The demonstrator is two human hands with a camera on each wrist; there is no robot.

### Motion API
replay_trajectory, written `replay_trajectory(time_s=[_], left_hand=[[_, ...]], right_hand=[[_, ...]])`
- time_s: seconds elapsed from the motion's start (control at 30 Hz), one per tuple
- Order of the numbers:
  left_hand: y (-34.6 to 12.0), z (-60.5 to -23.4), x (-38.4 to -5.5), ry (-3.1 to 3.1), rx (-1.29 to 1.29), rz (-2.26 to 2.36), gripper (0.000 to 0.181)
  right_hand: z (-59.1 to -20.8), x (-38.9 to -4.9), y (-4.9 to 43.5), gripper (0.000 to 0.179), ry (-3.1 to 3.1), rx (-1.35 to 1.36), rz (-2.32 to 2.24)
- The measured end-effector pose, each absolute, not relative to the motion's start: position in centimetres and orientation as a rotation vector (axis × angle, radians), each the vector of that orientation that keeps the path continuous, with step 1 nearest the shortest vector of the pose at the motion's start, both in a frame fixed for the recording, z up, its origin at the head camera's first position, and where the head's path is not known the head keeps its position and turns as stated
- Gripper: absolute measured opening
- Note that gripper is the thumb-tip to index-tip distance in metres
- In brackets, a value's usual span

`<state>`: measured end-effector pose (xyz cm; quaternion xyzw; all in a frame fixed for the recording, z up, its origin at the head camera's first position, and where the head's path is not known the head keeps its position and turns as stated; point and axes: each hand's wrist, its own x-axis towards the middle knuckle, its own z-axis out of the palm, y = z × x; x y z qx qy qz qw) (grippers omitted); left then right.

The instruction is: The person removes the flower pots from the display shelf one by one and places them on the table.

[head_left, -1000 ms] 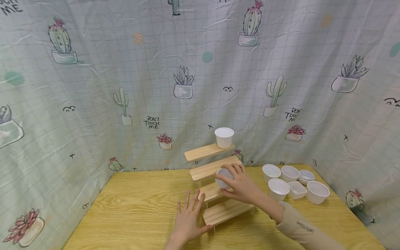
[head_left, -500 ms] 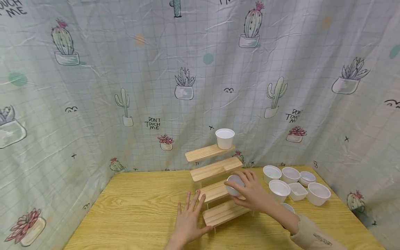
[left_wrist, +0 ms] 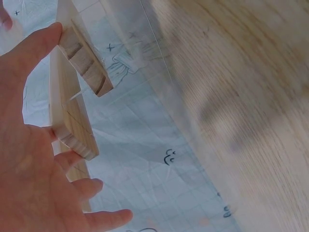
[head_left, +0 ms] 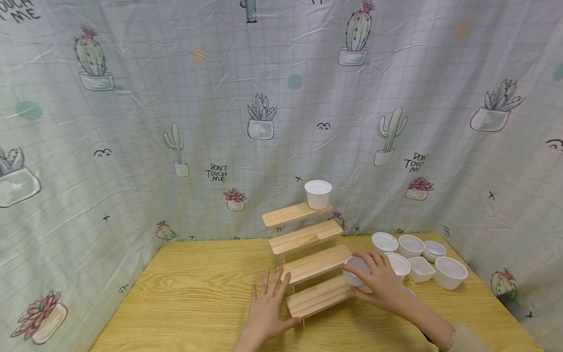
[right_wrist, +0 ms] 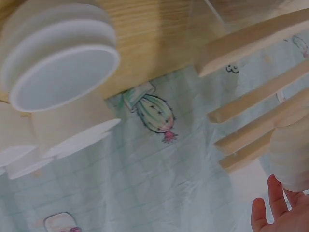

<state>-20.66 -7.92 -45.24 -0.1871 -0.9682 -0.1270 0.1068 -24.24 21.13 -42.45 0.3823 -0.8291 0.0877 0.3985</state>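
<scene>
My right hand grips a white plastic cup at the right end of the stepped wooden rack. In the right wrist view the same cup shows at the right edge, with fingertips against it. My left hand has its fingers spread at the rack's left side. In the left wrist view the thumb of the left hand touches the end of one wooden shelf, and a finger touches another shelf's end. A white cup stands on the top shelf.
Several white cups and bowls, among them a square bowl and a round bowl, stand on the wood-grain table at the right. A cactus-print curtain hangs behind and along both sides.
My right hand has moved right and slightly down with the cup, from over the middle shelves to the rack's right end. The left hand has stayed in place.
</scene>
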Motion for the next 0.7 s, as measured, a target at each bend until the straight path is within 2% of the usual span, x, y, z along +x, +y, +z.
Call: replay_trajectory(time_s=[0.7], left_hand=[[-7.9,-45.4,-20.7,-2.840,-0.553,-0.374,0.095]], right_hand=[[-44.4,-23.1,26.6,0.051,-2.171,0.824,0.245]])
